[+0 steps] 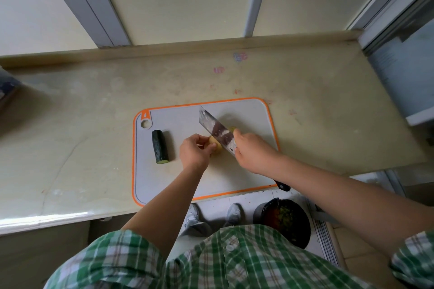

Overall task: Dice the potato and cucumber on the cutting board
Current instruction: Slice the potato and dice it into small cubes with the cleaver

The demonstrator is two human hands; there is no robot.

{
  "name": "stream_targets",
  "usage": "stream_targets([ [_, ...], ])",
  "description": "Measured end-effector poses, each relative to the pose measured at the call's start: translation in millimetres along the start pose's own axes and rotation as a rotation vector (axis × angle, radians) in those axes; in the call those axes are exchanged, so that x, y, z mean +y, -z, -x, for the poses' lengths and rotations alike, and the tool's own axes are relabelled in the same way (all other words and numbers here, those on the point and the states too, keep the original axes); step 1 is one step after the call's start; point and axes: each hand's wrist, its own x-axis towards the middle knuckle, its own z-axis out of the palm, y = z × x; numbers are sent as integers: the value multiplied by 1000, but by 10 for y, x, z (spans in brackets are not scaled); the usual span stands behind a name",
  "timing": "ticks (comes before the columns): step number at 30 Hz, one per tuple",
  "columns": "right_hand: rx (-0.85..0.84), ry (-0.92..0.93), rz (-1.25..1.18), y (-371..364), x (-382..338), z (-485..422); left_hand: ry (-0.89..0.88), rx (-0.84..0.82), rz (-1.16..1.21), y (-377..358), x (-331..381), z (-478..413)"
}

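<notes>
left hand (195, 151) curled round pale potato (217, 146) | right hand (252, 152) grips broad steel knife (215, 128) | stubby dark cucumber (160, 146) apart

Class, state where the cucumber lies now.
Head view: the cucumber lies on the left part of the cutting board, near its hanging hole, left of the left hand.

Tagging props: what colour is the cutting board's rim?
Orange, edging the pale grey cutting board; it shows clearly in the head view.
</notes>
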Motion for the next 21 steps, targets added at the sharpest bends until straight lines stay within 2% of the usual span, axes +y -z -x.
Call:
stream_targets([
  [5, -3, -45, -30, -35, -90, -105, -26, 5, -11, -23, -13, -1],
  [13, -47, -20, -17, -31, -12, -12, -16, -19, -2, -2, -54, -74],
  [21, -20, -49, -77, -257, -101, -173, -11, -37, 15, 11, -56, -82],
])
